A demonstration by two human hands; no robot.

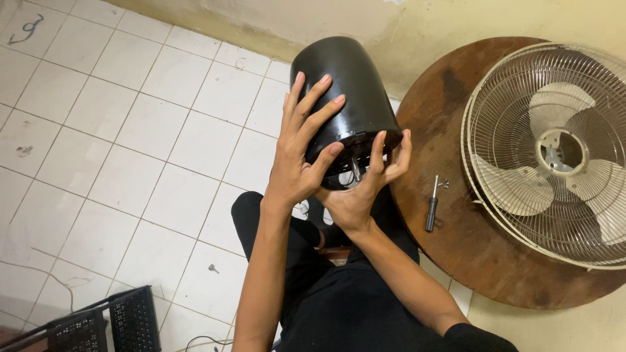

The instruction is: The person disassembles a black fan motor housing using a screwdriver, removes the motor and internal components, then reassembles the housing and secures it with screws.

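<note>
Head view. A black motor housing (345, 98), rounded and drum-shaped, is held up above the person's lap, its closed end tilted away toward the wall (456, 26) and its open end facing the person. The left hand (303, 150) lies flat on the near left side of the housing, fingers spread wide and stretched upward over the curved shell, fingertips touching the glossy surface. The right hand (365, 186) cups the lower rim from beneath, fingers curled narrowly around the edge, thumb and forefinger pressing the rim from either side. A short metal shaft (355, 171) projects from the open end, between the two hands. Both hands thus bear the housing; it rests on no surface.

To the right, a round wooden table (456, 248) lies low beside the person. On it rests a cream fan cage (554, 153) with its blades visible through the wire grille, well apart from the hands. A screwdriver (432, 205) with a black handle lies on the table between the cage and the right hand, with small screws (444, 184) just beside its tip. A white tiled floor (130, 130) fills the left; a single screw (212, 268) lies there, and a black plastic crate (111, 322) stands at the lower left corner. Nothing stands between the hands and the housing.
</note>
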